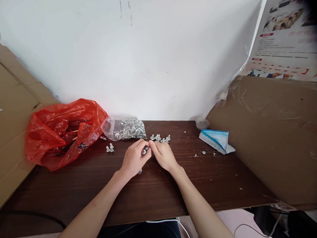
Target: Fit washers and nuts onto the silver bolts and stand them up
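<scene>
My left hand [135,155] and my right hand [164,155] meet at the fingertips over the middle of the table, both closed in a pinch. Whatever lies between the fingertips is too small and too covered to name. A shiny metal piece [143,152] shows in the gap between my left thumb and forefinger; whether it is held or lies behind is unclear. Just beyond my hands stand several metal screws with broad washer-like heads [157,137]. Under my left wrist a small round metal piece [140,171] peeks out.
A clear plastic bag of small metal parts [133,128] lies against the wall, beside a red plastic bag [66,132]. Two pale screw-like pieces [110,148] stand left of my hands. To the right are a blue-and-white packet [215,140] and scraps. Cardboard [273,135] flanks the table.
</scene>
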### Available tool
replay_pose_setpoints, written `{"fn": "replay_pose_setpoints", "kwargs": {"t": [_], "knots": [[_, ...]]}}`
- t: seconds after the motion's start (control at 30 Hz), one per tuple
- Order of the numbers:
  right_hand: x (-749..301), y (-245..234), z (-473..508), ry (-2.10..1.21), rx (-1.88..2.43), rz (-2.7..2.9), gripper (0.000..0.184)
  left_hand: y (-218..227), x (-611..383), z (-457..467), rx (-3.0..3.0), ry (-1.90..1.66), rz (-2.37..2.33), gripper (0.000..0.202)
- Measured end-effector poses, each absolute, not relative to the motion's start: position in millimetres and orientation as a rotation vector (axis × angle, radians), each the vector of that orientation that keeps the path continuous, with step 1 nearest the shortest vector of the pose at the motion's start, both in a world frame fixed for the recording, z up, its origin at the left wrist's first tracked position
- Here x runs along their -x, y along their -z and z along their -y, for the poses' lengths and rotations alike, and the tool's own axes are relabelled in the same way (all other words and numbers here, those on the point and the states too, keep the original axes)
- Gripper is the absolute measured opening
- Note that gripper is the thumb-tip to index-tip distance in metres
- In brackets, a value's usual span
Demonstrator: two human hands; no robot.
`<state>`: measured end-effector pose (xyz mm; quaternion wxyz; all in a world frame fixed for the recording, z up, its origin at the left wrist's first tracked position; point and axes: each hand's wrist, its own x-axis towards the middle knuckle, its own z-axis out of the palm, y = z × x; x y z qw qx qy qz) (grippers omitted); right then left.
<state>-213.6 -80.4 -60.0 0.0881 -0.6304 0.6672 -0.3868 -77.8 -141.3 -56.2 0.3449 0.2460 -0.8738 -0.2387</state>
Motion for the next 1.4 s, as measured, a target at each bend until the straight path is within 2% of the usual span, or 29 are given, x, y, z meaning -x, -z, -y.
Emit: {"fn": "replay_pose_setpoints", "kwargs": {"t": [1.4], "knots": [[213.0,57.6,80.6,1.116,1.871,-2.022,0.054,55.2,77.2,141.2,-0.648,0.588,2.273,0.005]]}}
